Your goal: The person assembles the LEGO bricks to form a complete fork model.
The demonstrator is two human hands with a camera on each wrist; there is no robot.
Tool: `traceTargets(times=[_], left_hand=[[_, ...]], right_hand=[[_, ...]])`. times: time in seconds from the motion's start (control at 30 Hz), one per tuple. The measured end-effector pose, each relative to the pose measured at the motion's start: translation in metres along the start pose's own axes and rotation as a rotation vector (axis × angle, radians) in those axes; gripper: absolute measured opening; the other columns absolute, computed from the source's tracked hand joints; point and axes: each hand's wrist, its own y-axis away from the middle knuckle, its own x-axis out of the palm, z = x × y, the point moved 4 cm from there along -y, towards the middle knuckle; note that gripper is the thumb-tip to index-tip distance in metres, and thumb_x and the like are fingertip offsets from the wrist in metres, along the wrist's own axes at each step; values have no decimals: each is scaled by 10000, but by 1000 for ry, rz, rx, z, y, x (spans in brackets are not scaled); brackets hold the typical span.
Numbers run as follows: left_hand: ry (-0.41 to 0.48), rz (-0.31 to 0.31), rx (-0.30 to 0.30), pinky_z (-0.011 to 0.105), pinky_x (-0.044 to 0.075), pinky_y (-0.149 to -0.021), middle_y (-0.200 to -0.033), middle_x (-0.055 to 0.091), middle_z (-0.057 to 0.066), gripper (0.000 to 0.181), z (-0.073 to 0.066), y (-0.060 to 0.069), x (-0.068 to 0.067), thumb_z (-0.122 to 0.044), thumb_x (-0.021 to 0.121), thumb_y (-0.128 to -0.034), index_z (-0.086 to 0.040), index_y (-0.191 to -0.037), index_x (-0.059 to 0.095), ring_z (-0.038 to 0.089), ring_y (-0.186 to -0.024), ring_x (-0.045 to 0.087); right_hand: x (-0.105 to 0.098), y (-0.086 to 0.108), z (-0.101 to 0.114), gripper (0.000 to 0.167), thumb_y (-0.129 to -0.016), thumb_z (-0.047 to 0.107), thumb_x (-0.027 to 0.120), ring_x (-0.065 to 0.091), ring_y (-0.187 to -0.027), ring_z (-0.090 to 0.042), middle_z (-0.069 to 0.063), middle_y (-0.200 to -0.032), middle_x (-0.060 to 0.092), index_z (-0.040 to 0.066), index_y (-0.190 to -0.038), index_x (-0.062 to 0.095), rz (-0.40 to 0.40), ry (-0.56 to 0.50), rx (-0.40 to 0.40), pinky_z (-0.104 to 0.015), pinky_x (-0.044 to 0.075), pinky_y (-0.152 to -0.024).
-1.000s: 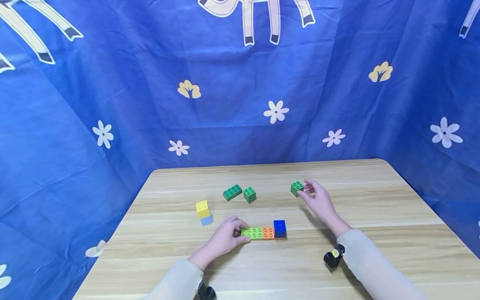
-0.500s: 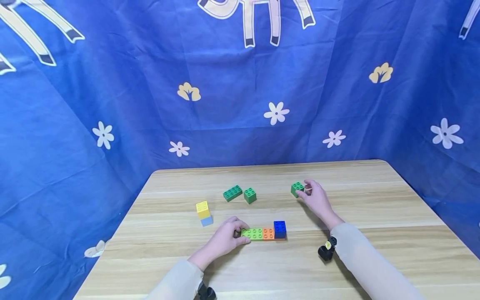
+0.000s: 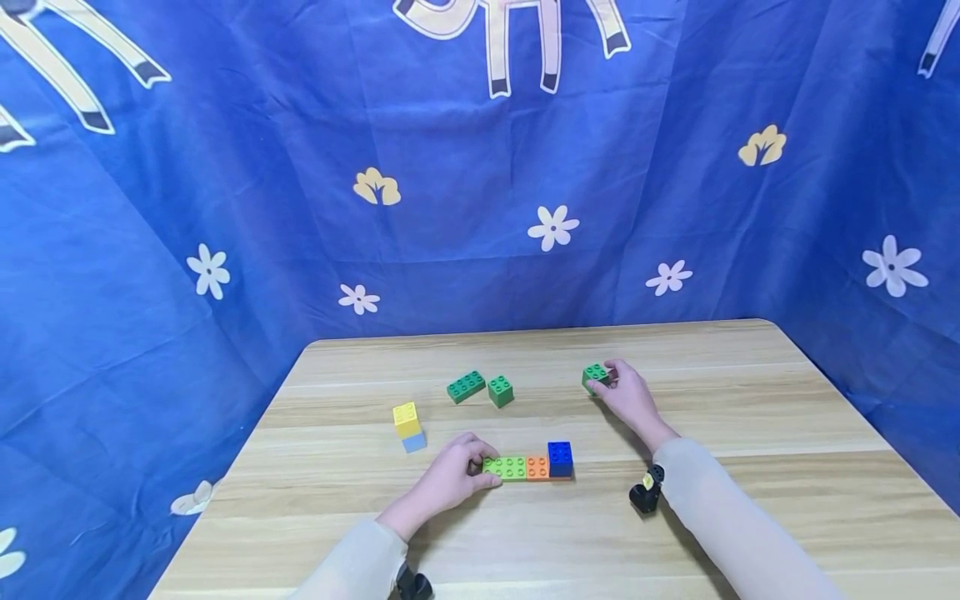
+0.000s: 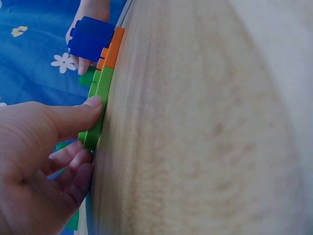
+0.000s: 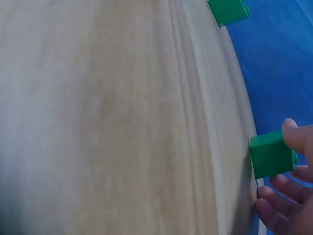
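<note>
The left hand (image 3: 450,477) grips the left end of a flat lime green brick (image 3: 510,468), thumb on its near side in the left wrist view. An orange brick (image 3: 537,467) adjoins the lime one, and a tall dark blue block (image 3: 559,458) stands at the right end. Farther back, the right hand (image 3: 632,402) pinches a green square brick (image 3: 595,377) at the table surface. In the right wrist view the thumb lies against that green brick (image 5: 272,154), with the other fingers curled on its far side.
A long green brick (image 3: 466,387) and another green square brick (image 3: 500,391) lie at the back, left of the right hand. A yellow brick (image 3: 406,419) with a light blue one (image 3: 414,442) is at the left on the wooden table (image 3: 315,533). Patterned blue cloth (image 3: 465,250) hangs behind.
The right forearm has shifted left, and the right thumb and fingers have closed in on the green square brick. The left hand and the row of bricks have stayed in place.
</note>
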Motion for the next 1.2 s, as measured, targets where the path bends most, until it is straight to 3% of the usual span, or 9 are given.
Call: traceTargets(times=[0.3,1.2], left_hand=[[6,-1,-1,236,453,-676,-884,531,-42,286,0,0,2,-195,772,-751,-78,-989,664,118,-783,499],[7,-1,0,243,458,-692,-894,537,-38,294,0,2,4,-200,772,-748,-80,-994,663,128,-799,504]], right_hand=[[2,-1,-2,525,-857,288,662,549,-949,-326,-208,-1044,584,-70,-1211,516,-15,50,-15,-471,456,-835],[1,14,3,463,-850,216,686,569,-939,-279,-155,-1025,602,-10,-1224,533,34,-80,-75,-421,476,-832]])
